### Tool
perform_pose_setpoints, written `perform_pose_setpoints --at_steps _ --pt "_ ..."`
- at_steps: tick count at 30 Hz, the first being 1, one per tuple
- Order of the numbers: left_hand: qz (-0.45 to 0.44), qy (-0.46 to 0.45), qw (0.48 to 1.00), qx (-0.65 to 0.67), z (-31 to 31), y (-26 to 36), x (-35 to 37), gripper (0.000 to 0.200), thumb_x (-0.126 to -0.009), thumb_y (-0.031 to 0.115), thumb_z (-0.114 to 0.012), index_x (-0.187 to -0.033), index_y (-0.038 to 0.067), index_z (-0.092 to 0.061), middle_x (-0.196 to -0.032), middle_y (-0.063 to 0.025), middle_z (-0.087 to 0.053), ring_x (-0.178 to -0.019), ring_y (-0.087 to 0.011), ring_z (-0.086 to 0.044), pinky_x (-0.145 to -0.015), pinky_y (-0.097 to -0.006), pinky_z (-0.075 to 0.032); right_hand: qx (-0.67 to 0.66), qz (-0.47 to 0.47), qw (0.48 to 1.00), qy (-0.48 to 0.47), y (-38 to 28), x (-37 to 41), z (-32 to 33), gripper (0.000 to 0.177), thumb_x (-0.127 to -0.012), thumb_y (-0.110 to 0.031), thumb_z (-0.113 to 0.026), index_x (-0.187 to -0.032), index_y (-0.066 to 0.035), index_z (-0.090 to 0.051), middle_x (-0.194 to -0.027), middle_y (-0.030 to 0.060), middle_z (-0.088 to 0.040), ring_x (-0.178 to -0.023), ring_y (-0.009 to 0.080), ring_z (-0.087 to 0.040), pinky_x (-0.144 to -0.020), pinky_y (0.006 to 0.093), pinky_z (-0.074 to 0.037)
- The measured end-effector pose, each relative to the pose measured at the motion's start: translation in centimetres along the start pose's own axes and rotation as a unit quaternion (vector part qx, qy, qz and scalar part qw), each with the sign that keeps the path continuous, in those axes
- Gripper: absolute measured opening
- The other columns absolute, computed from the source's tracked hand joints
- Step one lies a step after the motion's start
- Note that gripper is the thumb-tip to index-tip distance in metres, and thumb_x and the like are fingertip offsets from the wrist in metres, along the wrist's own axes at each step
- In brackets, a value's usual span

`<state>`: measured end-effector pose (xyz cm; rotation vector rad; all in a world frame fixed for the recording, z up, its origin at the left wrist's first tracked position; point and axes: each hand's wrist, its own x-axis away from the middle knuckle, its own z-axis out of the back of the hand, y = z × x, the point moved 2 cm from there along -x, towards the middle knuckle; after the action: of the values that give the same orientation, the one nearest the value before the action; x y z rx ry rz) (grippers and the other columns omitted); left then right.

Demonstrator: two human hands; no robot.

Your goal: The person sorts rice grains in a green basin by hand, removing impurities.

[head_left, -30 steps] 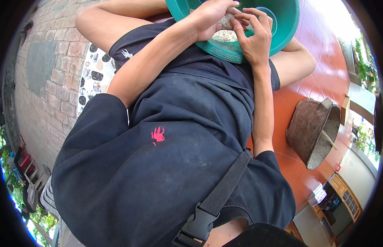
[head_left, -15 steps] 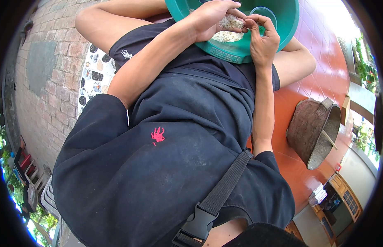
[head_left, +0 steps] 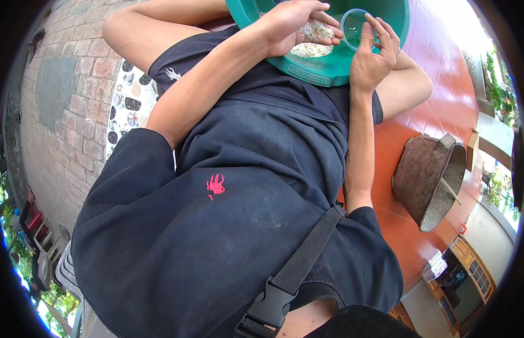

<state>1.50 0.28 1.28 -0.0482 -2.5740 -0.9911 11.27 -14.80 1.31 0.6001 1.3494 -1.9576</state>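
My left hand point(head_left: 290, 28) is held palm up over the green basin point(head_left: 307, 73), with pale grains, apparently rice, point(head_left: 317, 29) on its palm and fingers. More pale grains point(head_left: 311, 50) lie in the basin below it. To the right, my right hand point(head_left: 373, 59) is raised at the near side of a round clear cup point(head_left: 346, 31) with a bluish rim. Its thumb and fingers are apart over the cup's right part, and nothing shows between them. Some small bits are visible inside the cup. The basin rests at my lap between my bent legs.
A worn brown bucket point(head_left: 422, 174) with a stick point(head_left: 450, 191) lies tilted on the red tiled floor point(head_left: 386, 208) at the right. Grey-red paving point(head_left: 70, 135) and a pebble-patterned strip point(head_left: 127, 104) are at the left. A wooden door stands at the lower right.
My right hand has moved right, away from the grains on my left hand, to the cup, and its fingers have spread. My left hand has stayed nearly still, its fingers a little straighter.
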Motion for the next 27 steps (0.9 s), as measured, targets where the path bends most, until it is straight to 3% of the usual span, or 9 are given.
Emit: perform_pose_setpoints --at_steps 2,4,6,7,9,13,22,25,27 --pt "0.002 -0.005 1.0 0.008 0.4 -0.3 -0.5 0.044 -0.111 0.027 -0.041 -0.115 -0.011 -0.062 -0.105 -0.0207 -0.07 -0.093 -0.0258 -0.071 -0.085 -0.0365 -0.062 0.015 0.037 0.999 0.003 0.1 0.0 0.0 0.015 -0.095 -0.019 -0.078 -0.107 -0.011 -0.08 -0.113 0.0038 -0.072 -0.104 0.0171 -0.063 -0.088 0.0298 -0.048" --pt "0.005 -0.009 1.0 0.015 0.0 -0.3 0.2 0.042 -0.111 0.027 -0.042 -0.115 -0.01 -0.062 -0.105 -0.0206 -0.069 -0.094 -0.0258 -0.071 -0.086 -0.0366 -0.061 0.003 0.092 0.992 -0.081 -0.7 0.1 -0.3 0.012 -0.094 -0.018 -0.078 -0.104 -0.013 -0.082 -0.114 0.0046 -0.071 -0.107 0.0194 -0.062 -0.09 0.0314 -0.048" --pt "-0.177 -0.004 0.981 -0.084 -0.6 -0.2 1.6 0.037 -0.111 0.026 -0.045 -0.115 -0.006 -0.061 -0.106 -0.0179 -0.069 -0.098 -0.0248 -0.07 -0.087 -0.0369 -0.06 -0.025 0.118 0.986 -0.114 -1.1 0.1 -0.5 0.013 -0.092 -0.018 -0.08 -0.103 -0.012 -0.082 -0.116 0.004 -0.071 -0.107 0.0214 -0.061 -0.091 0.0335 -0.048" --pt "-0.177 -0.004 0.981 -0.084 -0.4 -0.1 1.2 0.037 -0.111 0.026 -0.045 -0.115 -0.006 -0.061 -0.106 -0.0179 -0.069 -0.098 -0.0248 -0.07 -0.087 -0.0369 -0.06 -0.004 0.134 0.98 -0.147 -1.9 0.2 -0.5 0.014 -0.09 -0.018 -0.08 -0.103 -0.012 -0.082 -0.117 0.0036 -0.071 -0.107 0.022 -0.06 -0.092 0.0344 -0.048" --pt "-0.031 0.028 0.999 0.015 0.4 -0.3 -0.2 0.031 -0.11 0.025 -0.047 -0.113 -0.003 -0.061 -0.107 -0.0148 -0.066 -0.099 -0.0236 -0.069 -0.087 -0.0368 -0.058 0.023 0.152 0.97 -0.187 -2.6 0.4 -0.8 0.014 -0.087 -0.017 -0.081 -0.1 -0.01 -0.081 -0.116 0.0029 -0.071 -0.106 0.0237 -0.059 -0.092 0.0369 -0.048" --pt "-0.056 0.062 0.996 -0.009 1.3 -0.9 -0.9 0.028 -0.109 0.024 -0.049 -0.112 -0.002 -0.061 -0.107 -0.0123 -0.065 -0.098 -0.0229 -0.067 -0.086 -0.0368 -0.058 0.022 0.171 0.966 -0.195 -2.0 0.5 -1.3 0.01 -0.087 -0.016 -0.08 -0.095 -0.009 -0.079 -0.113 0.0039 -0.069 -0.105 0.0244 -0.058 -0.087 0.037 -0.049" --pt "-0.036 -0.003 0.999 0.031 1.8 -1.0 -1.3 0.028 -0.108 0.026 -0.052 -0.112 -0.001 -0.061 -0.11 -0.0128 -0.064 -0.099 -0.0235 -0.067 -0.089 -0.0384 -0.057 -0.015 0.172 0.971 -0.166 -2.0 0.2 -1.2 0.009 -0.085 -0.008 -0.08 -0.093 -0.007 -0.076 -0.1 0.0039 -0.071 -0.096 0.0255 -0.061 -0.085 0.037 -0.05" --pt "-0.116 0.003 0.988 -0.103 1.2 -1.0 -0.1 0.033 -0.109 0.029 -0.052 -0.109 0.0 -0.067 -0.108 -0.0129 -0.07 -0.105 -0.0219 -0.07 -0.102 -0.0394 -0.058 -0.026 0.17 0.974 -0.144 -2.0 0.3 -0.9 0.009 -0.086 -0.008 -0.08 -0.092 -0.006 -0.074 -0.095 0.0052 -0.071 -0.088 0.0239 -0.062 -0.077 0.0359 -0.051" --pt "-0.11 0.027 0.991 -0.064 0.4 -0.5 0.2 0.035 -0.109 0.026 -0.051 -0.113 -0.005 -0.066 -0.112 -0.0167 -0.07 -0.107 -0.025 -0.07 -0.101 -0.0407 -0.058 -0.058 0.062 0.988 -0.129 -2.0 0.4 -0.7 0.01 -0.09 -0.01 -0.079 -0.091 -0.004 -0.071 -0.089 0.0073 -0.069 -0.079 0.0223 -0.062 -0.07 0.0346 -0.05"
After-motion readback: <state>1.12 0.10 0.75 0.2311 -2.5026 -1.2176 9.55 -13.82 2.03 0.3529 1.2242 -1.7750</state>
